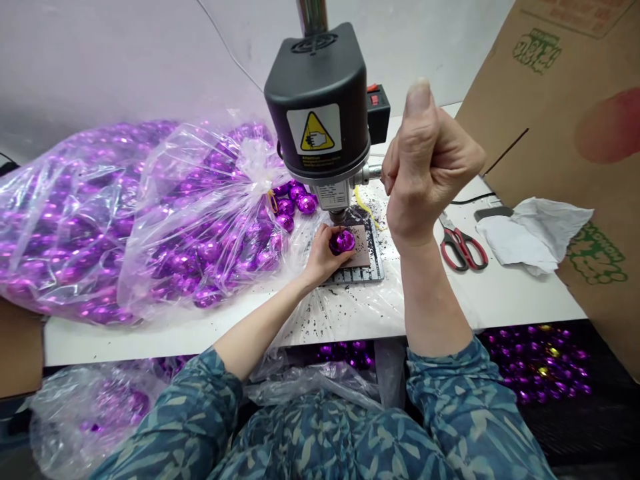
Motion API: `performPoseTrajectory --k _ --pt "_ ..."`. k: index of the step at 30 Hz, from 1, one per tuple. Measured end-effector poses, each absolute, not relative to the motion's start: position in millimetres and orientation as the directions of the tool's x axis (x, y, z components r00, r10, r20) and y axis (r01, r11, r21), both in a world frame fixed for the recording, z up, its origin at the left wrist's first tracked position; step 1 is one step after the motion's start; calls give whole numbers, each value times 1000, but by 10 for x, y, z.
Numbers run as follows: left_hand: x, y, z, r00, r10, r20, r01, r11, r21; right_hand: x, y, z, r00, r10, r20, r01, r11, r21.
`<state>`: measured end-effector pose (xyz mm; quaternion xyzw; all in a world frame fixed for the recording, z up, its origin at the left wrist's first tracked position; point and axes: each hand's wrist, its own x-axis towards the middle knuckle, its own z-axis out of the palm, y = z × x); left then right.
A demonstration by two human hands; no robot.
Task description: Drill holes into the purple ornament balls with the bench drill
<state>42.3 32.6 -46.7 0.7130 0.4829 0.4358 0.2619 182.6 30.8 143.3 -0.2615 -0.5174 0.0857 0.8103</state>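
Observation:
My left hand (pixel 324 253) is closed round a shiny purple mirrored ball (pixel 344 241), with thumb and fingers on its sides. The ball rests over a small wooden board (pixel 359 248) on the slotted metal base (pixel 377 270) of a black bench drill press (pixel 320 100). Directly above the ball is the drill's chuck (pixel 339 216); the bit itself I cannot make out. Raised at the right of the machine, my right hand (pixel 425 157) makes a fist round the press's feed handle (pixel 373 173), whose grip is mostly hidden by the fingers.
A big clear bag (pixel 100 220) of purple balls fills the table's left. Several loose balls (pixel 295 200) lie beside it. Red-handled scissors (pixel 463 250) and white paper (pixel 530 233) lie right, near a cardboard box (pixel 560 120). Dark chips litter the white table (pixel 200 333). Below is a crate of balls (pixel 540 360).

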Motion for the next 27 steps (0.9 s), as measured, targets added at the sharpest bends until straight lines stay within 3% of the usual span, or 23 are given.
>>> performPoseTrajectory --k 7,16,27 --pt "454 281 -487 88 933 348 430 -351 832 1842 261 1196 489 366 792 177 847 -501" --pt "474 252 -491 56 938 342 426 -332 841 1872 318 1060 512 251 821 160 912 -378" --pt "471 252 -496 67 933 354 438 -346 830 1911 401 836 441 -5 898 211 973 -98"
